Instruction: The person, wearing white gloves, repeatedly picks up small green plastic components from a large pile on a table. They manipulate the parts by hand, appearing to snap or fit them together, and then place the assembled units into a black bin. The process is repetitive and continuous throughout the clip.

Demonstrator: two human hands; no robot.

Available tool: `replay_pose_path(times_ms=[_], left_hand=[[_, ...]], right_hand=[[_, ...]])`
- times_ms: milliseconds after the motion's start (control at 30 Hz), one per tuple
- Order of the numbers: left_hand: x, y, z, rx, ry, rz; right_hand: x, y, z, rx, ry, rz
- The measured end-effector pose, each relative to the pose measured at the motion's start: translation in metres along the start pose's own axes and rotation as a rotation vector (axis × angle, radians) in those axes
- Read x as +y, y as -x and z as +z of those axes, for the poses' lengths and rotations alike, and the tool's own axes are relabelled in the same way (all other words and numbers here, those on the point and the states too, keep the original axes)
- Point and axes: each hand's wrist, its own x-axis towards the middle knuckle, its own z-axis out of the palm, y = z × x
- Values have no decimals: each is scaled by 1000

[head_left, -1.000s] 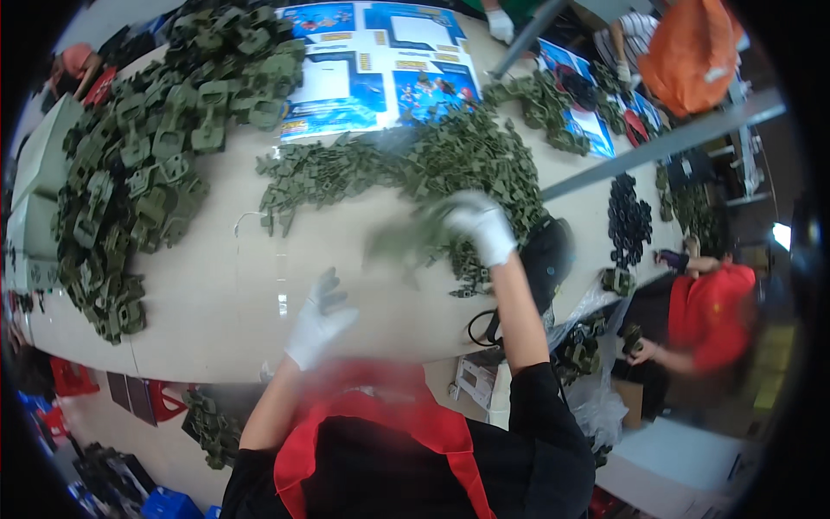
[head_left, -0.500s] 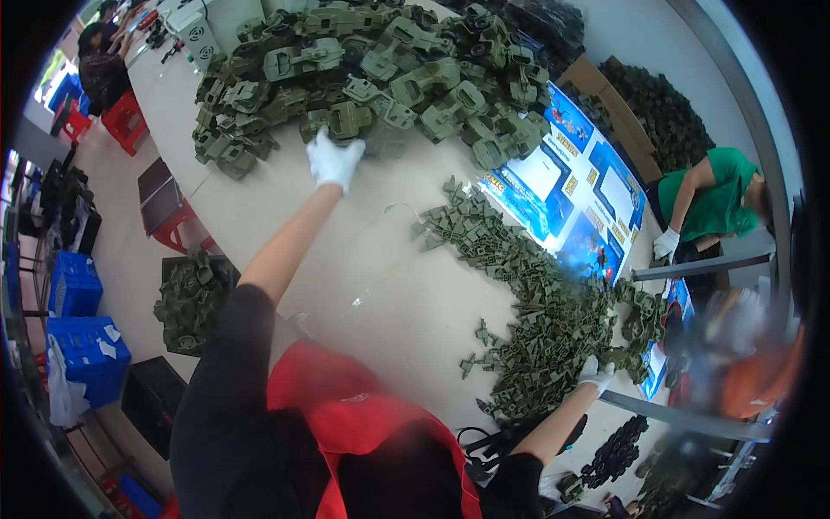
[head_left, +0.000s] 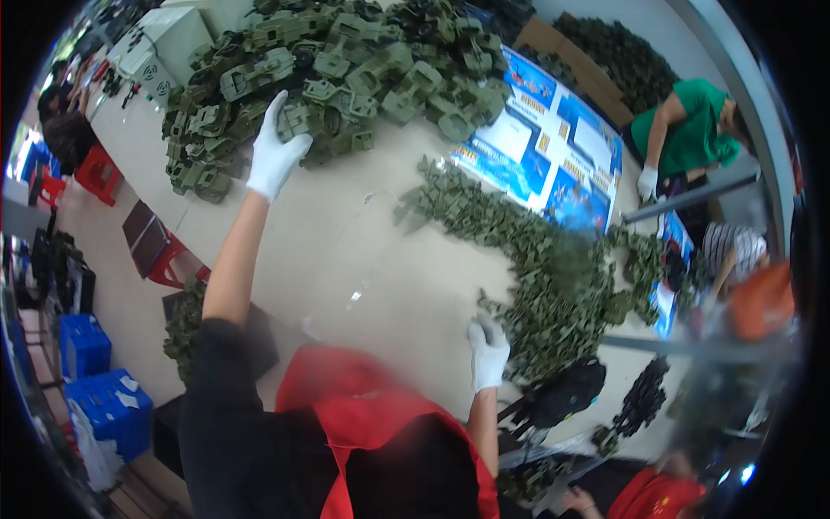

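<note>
My left hand (head_left: 278,154), in a white glove, is open with thumb and fingers spread. It reaches to the near edge of a heap of olive-green plastic toy vehicle bodies (head_left: 380,69), and I see nothing held in it. My right hand (head_left: 489,353), also gloved, is at the left edge of a spread of small olive-green plastic parts (head_left: 553,277). Its fingers are curled in; whatever may be between them is too small to make out.
Printed blue-and-white card sheets (head_left: 553,143) lie beyond the small parts. A black bag (head_left: 566,394) is at my right. A person in green (head_left: 692,130) works across the table (head_left: 406,294). Blue crates (head_left: 112,411) and a red stool (head_left: 164,259) stand on the left-hand floor.
My left hand has shifted left along the vehicle heap, its fingers spreading. My right hand has moved left from the far side of the small parts to their near left edge. The view has turned slightly.
</note>
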Motion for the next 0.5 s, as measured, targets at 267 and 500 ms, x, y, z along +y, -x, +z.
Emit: replay_pose_path(times_ms=[267, 500], left_hand=[[46, 128, 47, -618, 1481, -699], [58, 187, 72, -345, 1329, -541]], right_hand=[[-135, -6, 66, -702, -526, 111], [-85, 12, 45, -334, -1053, 398]])
